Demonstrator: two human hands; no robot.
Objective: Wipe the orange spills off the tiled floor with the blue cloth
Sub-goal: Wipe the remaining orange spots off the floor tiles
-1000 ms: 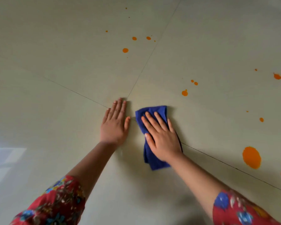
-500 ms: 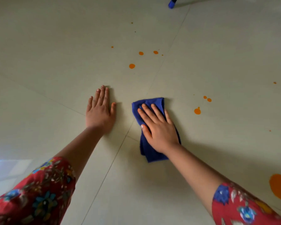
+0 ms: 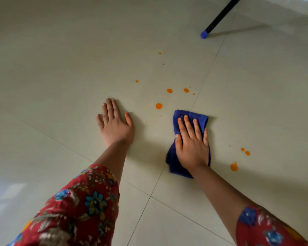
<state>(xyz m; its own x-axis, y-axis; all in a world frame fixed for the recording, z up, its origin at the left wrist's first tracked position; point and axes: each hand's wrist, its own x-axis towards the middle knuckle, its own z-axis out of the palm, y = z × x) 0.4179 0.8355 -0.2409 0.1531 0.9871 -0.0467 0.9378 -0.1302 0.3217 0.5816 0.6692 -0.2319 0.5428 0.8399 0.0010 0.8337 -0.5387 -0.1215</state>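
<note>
A folded blue cloth lies on the pale tiled floor. My right hand presses flat on it with straight fingers. My left hand rests flat on the bare tile to the left of the cloth. Several orange spots lie just beyond the cloth; the nearest orange drop is up and left of its far edge, with two more farther off. More orange drops sit to the right of my right hand.
A black pole with a blue tip touches the floor at the far right. Grout lines cross near the cloth. My red floral sleeves fill the bottom corners.
Both hands have slid forward over the floor with the cloth, toward the far cluster of orange drops. The view has tilted up, bringing the pole into sight and losing the large spill at the right.
</note>
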